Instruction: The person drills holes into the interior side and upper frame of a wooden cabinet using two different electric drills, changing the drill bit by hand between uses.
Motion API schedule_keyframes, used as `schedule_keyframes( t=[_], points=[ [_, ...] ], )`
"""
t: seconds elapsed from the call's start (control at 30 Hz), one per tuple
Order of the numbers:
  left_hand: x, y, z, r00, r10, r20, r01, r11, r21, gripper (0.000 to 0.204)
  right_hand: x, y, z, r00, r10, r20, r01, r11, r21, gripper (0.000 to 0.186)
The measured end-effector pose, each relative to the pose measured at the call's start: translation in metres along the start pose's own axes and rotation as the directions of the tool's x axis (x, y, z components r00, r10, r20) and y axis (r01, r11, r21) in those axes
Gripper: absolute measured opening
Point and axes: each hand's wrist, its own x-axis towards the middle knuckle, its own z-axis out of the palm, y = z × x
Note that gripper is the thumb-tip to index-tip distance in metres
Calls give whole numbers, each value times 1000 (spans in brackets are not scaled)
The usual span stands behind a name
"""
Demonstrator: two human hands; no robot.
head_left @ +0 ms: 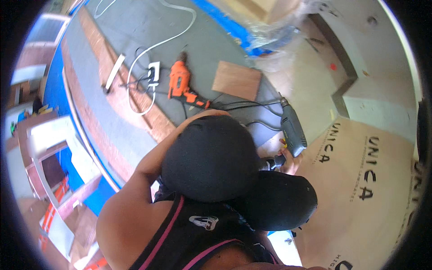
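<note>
I am crouching, and my two black-clad knees hide much of the space before me. My left forearm (211, 113) reaches around the far side of the left knee, where its hand and fingers are hidden. Past the other knee, my right hand (292, 163) is closed around a small dark object with a bit of yellow near it, too blurred to name. Just beyond that hand lies a dark grey power drill (293, 128), its bit pointing away. An orange and black power drill (180, 77) lies on the grey floor farther left, bit pointing away.
A square brown board (236, 80) lies between the drills. A white power socket box (154, 72) with white and black cables sits left of the orange drill. Long wooden strips (101, 49) run along the left. Printed tan sheeting (342, 180) covers the right side, beside a white panel (382, 99).
</note>
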Motion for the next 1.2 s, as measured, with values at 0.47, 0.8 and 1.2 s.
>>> schedule_keyframes(
  t=[0.47,0.8,1.2],
  points=[
    [-28,-60,-161,197,48,-979,571,806,155,122,44,32,51,992,-128,-16,78,695,-715,32],
    [-28,-66,-157,240,-67,-968,485,873,60,128,83,77,66,901,-405,153,340,443,-830,44],
    [-24,-61,-156,304,17,-952,497,850,174,121,77,81,52,910,-375,175,311,341,-887,51]
  ],
)
